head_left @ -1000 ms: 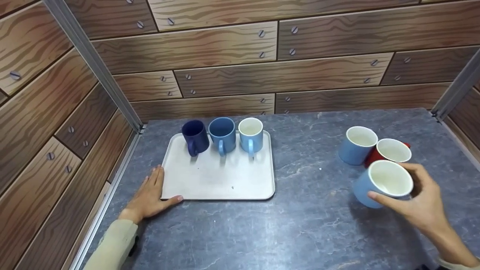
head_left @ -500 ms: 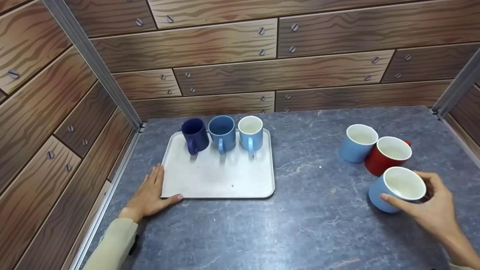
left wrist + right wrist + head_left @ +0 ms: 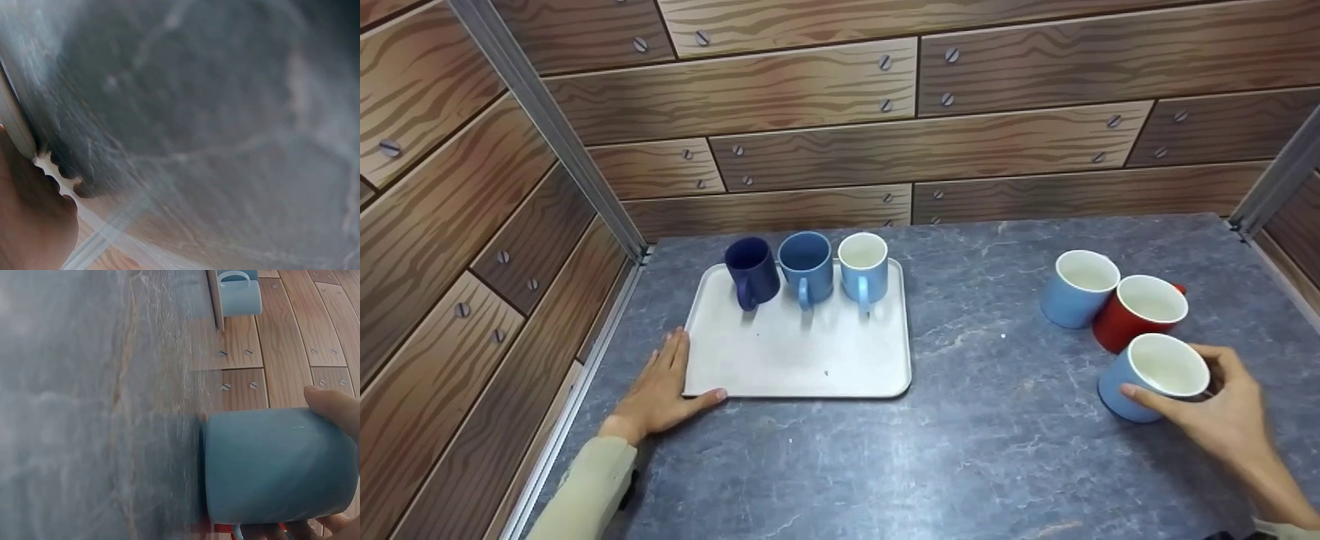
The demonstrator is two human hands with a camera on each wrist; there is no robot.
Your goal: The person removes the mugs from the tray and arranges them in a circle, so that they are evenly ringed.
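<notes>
My right hand (image 3: 1222, 412) grips a light blue mug (image 3: 1136, 390) with a white inside, thumb on its near side and fingers round the far side. In the right wrist view this mug (image 3: 275, 467) has its base at or very near the tabletop. Just behind it stand a red mug (image 3: 1121, 322) and another light blue mug (image 3: 1069, 300), close together. My left hand (image 3: 660, 390) lies flat at the front left corner of a white tray (image 3: 795, 367), fingers straight along its side. The left wrist view shows part of that hand (image 3: 39, 219) beside the tray edge (image 3: 16, 121).
Along the tray's back edge stand a dark navy mug (image 3: 757, 281), a mid-blue mug (image 3: 814, 281) and a light blue mug (image 3: 866, 281), handles toward me. Wood-patterned walls (image 3: 810, 97) enclose the grey tabletop (image 3: 885, 465) at the back and sides.
My right hand has moved the light blue mug right and down to the tabletop, uncovering more of the red mug; it is nearly still over the last half second. The left hand stays put.
</notes>
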